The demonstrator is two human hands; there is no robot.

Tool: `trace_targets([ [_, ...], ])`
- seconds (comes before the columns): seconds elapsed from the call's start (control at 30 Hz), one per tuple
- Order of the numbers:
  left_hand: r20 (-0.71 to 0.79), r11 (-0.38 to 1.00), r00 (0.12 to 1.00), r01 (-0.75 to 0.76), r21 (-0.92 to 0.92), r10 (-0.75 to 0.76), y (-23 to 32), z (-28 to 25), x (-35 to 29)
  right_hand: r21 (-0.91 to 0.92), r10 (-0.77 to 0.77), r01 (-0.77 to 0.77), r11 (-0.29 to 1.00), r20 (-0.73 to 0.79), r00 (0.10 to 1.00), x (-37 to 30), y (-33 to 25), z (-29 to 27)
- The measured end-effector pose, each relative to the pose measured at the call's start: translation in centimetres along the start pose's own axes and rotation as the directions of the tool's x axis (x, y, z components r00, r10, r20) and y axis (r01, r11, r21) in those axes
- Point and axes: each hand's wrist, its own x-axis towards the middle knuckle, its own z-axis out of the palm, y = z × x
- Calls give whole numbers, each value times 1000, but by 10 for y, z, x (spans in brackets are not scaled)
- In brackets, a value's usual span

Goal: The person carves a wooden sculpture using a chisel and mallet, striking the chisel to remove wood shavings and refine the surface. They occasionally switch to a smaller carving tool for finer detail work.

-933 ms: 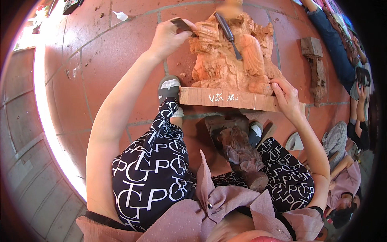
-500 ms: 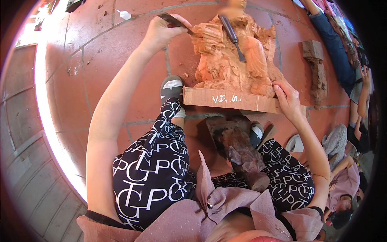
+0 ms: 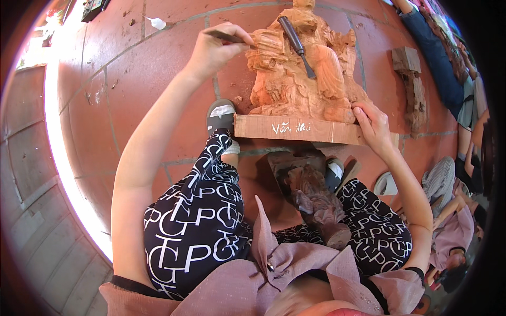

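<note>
A carved wooden statue [image 3: 287,95] of a seated figure stands on its flat wooden base [image 3: 253,126] before me. My left hand [image 3: 211,52] pinches a thin dark strip [image 3: 224,36], whose far end meets the statue's left side; its exact kind is unclear. At the statue's lower right, my right hand [image 3: 374,126] grips the edge by the base, thumb against the carving. A chisel [image 3: 296,45] with a dark handle lies slantwise across the statue's front, blade downward, touched by neither hand.
Between my legs leans a smaller dark wood carving [image 3: 316,200]. A rough wooden block [image 3: 408,89] lies on the tiled floor [image 3: 158,68] to the right. A small white bottle [image 3: 157,23] is at the far left. Other people sit along the right edge, one in blue trousers [image 3: 432,58].
My left hand has tilted the dark strip flatter against the statue's side. The statue appears slightly further left in view. My right hand keeps its hold.
</note>
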Motion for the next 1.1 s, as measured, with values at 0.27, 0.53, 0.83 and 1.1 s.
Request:
trace_targets([
  [0.27, 101, 875, 950, -312, 371, 296, -1, 24, -18, 22, 20, -20, 1000, -1, 1000, 2, -2, 0],
  [0.53, 64, 873, 945, -322, 366, 322, 8, 29, -14, 30, -39, 41, 999, -48, 998, 0, 8, 5],
  [0.83, 114, 836, 946, -321, 445, 303, 20, 34, -13, 49, -6, 7, 999, -20, 1000, 0, 6, 4],
  [1.1, 200, 732, 921, -388, 560, 335, 28, 42, -16, 44, 0, 1, 999, -32, 999, -1, 8, 5],
])
